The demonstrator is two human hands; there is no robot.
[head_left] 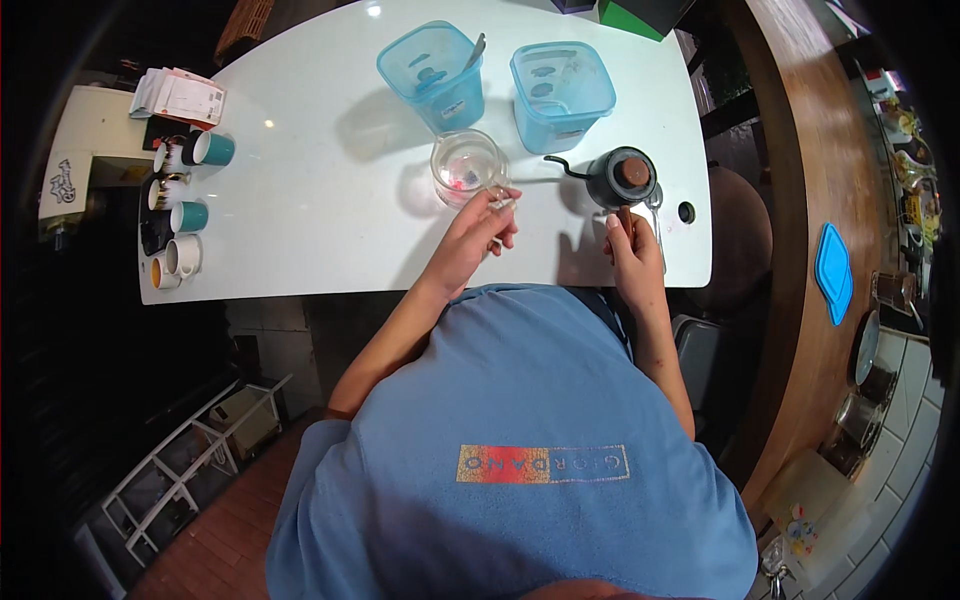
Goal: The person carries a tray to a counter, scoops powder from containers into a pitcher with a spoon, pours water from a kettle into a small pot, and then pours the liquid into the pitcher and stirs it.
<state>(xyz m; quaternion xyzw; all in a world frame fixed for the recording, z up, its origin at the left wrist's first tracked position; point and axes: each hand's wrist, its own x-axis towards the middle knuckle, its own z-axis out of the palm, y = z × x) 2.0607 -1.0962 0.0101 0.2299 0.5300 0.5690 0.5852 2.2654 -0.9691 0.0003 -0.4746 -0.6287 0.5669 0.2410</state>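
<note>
My left hand [472, 243] has its fingers closed at the handle of a clear glass jug [468, 168]. Pinkish-red marks show through the jug's glass. In my right hand [634, 256] is the brown handle of a small black gooseneck kettle [604, 186] with a round brown lid knob. The kettle's thin spout points left, toward the jug. Behind the jug is an open, pale blue plastic tub [455, 105] with a grey utensil [476, 52] leaning in it. A second open blue tub [562, 125] sits to its right.
Several cups, among them a teal cup [188, 216], line the left end of the white table [300, 200]. Papers [180, 97] lie behind them on a cream machine [95, 150]. On the wooden counter [790, 330] at right rests a blue lid [833, 275]. The table has a dark round hole [686, 212].
</note>
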